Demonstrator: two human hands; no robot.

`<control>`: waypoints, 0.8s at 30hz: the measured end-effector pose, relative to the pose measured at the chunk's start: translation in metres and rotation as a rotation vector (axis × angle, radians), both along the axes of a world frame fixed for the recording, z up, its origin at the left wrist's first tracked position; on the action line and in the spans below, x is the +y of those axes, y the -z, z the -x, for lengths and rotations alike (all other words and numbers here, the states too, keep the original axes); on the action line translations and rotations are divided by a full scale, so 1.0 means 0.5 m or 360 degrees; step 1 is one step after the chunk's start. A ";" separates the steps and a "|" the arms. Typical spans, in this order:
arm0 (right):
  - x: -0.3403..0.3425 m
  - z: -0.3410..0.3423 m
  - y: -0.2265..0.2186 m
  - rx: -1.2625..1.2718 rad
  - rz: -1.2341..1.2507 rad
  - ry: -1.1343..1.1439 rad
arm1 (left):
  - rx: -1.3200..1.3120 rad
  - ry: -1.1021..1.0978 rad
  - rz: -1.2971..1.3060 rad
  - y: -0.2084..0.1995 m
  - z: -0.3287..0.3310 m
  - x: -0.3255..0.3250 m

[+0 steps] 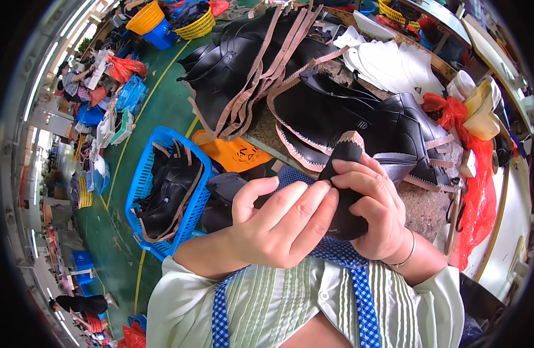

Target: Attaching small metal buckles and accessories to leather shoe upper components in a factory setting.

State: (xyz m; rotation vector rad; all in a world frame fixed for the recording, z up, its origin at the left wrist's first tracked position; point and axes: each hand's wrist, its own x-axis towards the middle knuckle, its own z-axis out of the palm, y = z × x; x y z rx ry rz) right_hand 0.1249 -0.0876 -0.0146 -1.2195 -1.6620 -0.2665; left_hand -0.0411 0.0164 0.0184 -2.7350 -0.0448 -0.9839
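In front of my chest, both hands grip a black leather shoe upper (345, 152) with a zigzag-cut, pinkish-tan edge at its upper tip. My left hand (287, 223) pinches the upper's edge with its fingertips, thumb raised apart. Wrapped round the other side, my right hand (374, 203) has its fingers curled over the leather and their tips near the left ones. Part of the upper is hidden behind the fingers. Just beyond lie more black uppers (359, 110) with similar zigzag edges, stacked on the worktable (420, 211). Another heap of black uppers (226, 61) lies farther left.
A blue plastic basket (129, 194) holding black uppers stands to my left, beside an orange bag (235, 152). White cut pieces (388, 64) lie at the table's far side. Red plastic bags (475, 203) hang at the right. A person (78, 304) is at the lower left.
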 end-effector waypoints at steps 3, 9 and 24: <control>-0.003 0.004 -0.010 -0.0116 -0.0077 0.0004 | -0.0093 0.0008 0.0077 0.003 0.013 0.002; -0.012 0.006 -0.005 -0.0182 -0.0219 -0.0024 | -0.0156 0.0106 0.0347 0.008 0.020 -0.003; -0.025 0.008 -0.009 -0.0211 -0.0246 -0.0074 | -0.0220 0.0379 0.0512 0.003 0.011 0.005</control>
